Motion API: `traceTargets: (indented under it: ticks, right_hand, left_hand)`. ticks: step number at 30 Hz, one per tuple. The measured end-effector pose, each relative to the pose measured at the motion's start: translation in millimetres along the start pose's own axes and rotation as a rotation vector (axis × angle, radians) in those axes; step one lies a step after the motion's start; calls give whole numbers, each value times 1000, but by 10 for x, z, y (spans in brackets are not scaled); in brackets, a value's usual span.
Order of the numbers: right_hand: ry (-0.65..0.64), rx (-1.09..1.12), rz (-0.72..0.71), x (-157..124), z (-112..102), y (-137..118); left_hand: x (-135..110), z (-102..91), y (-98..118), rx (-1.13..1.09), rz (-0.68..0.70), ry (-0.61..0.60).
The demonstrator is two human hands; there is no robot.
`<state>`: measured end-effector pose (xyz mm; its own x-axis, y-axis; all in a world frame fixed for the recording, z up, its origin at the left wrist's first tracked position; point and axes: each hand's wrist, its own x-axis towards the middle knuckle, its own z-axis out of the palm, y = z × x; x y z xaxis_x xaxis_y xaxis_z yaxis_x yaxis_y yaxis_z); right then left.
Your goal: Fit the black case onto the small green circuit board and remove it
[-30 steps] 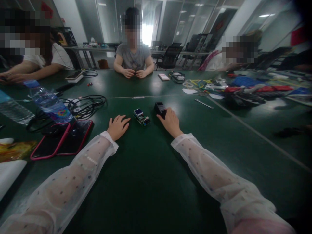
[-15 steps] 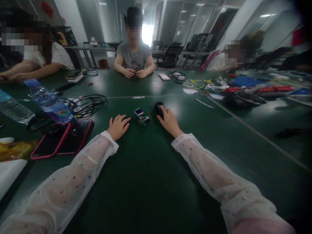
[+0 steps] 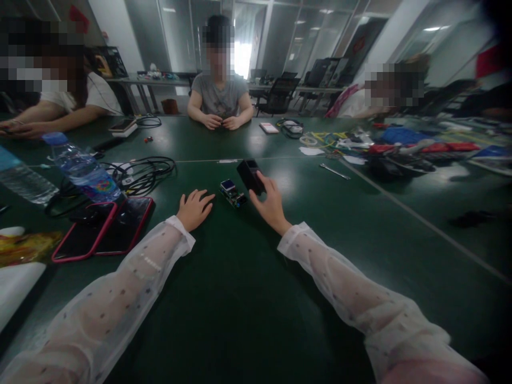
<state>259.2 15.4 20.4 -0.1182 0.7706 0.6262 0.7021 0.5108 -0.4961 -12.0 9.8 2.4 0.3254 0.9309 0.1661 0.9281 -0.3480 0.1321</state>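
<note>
My right hand (image 3: 270, 200) grips a small black box-shaped case (image 3: 248, 175) between thumb and fingers. The case is tilted and lifted off the table, close to the right of a small circuit board (image 3: 234, 194). That board lies on the green table (image 3: 240, 298) and carries a little screen at its far left end and a blue part at its near end. My left hand (image 3: 194, 208) rests flat on the table left of the board, fingers spread, holding nothing and not touching the board.
On the left are two red-edged phone-like objects (image 3: 124, 226), a water bottle (image 3: 86, 170) and coiled black cables (image 3: 148, 173). A wrench (image 3: 335, 171) lies to the right, with piled cables and tools (image 3: 404, 146) beyond it. A person (image 3: 220, 96) sits opposite; others sit at both sides.
My right hand has picked the black case up from the table and moved it left, towards the circuit board. My left hand has stayed in place.
</note>
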Motion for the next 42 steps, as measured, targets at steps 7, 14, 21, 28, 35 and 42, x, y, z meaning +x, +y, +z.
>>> traceTargets:
  ticks: [7, 14, 21, 28, 35, 42]
  right_hand:
    - [-142, 67, -123, -106, 86, -213]
    - [-175, 85, -138, -94, 62, -218]
    - [-333, 20, -143, -101, 92, -198]
    - [-389, 44, -152, -75, 110, -162]
    - [-391, 210, -199, -33, 121, -92]
    - [-401, 231, -155, -30, 105, -78]
  left_hand:
    - [-2, 23, 11, 5, -6, 27]
    - [-5, 20, 4, -1, -3, 23]
    - [-9, 29, 2, -7, -5, 37]
    - [-7, 3, 27, -22, -21, 30]
    - [-15, 10, 41, -25, -23, 59]
    - [-8, -8, 35, -47, -26, 62]
